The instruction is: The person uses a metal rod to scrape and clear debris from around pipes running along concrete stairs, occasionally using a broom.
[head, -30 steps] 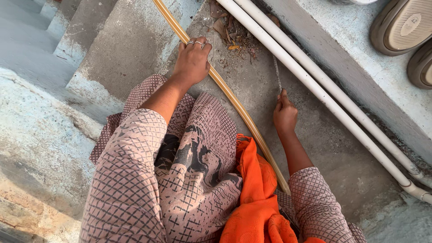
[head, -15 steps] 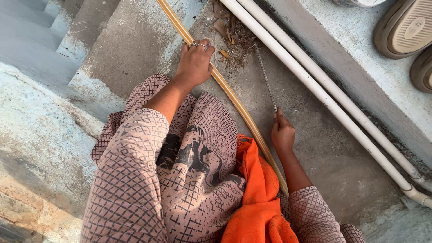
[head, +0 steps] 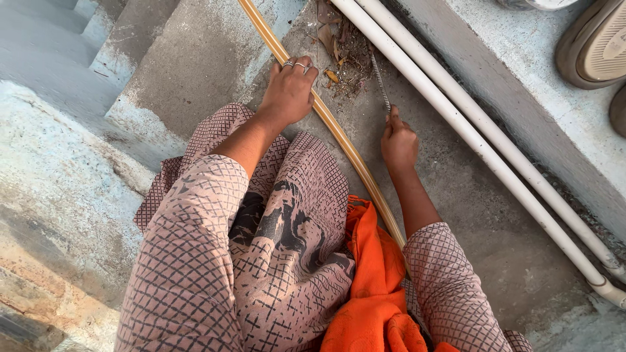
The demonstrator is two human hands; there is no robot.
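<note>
From the head camera, the left hand is closed around a long yellow stick that runs slantwise across the concrete floor, from the top edge down to the person's lap. The right hand pinches a thin serrated blade, its tip reaching a heap of dry leaves and dirt lying against two white pipes. Judging by that heap, the debris is loosened and gathered but not yet cleared away. The floor is rough grey cement with a raised ledge on the right carrying shoes; concrete steps descend at left. An orange cloth lies over the patterned garment.
</note>
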